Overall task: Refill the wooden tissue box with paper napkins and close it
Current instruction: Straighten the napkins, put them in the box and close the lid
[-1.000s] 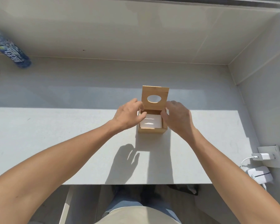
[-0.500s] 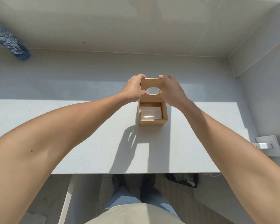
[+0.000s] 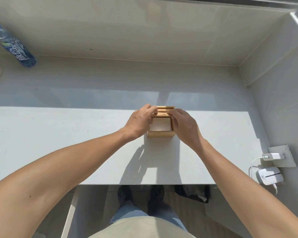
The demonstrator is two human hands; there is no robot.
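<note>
Lower frame: two bare forearms rise from the bottom corners toward centre. One left hand and one right hand flank one wooden tissue box, which stands on the grey counter at mid-frame. Both hands have fingers curled inward, pinching the far end of one wooden lid — the left hand from the lid's left edge, the right from its right edge. The box is still open; one white stack of paper napkins fills its interior. At right edge: one wall socket with one white charger — one small white device just below. Upper left: one blue bottle.
</note>
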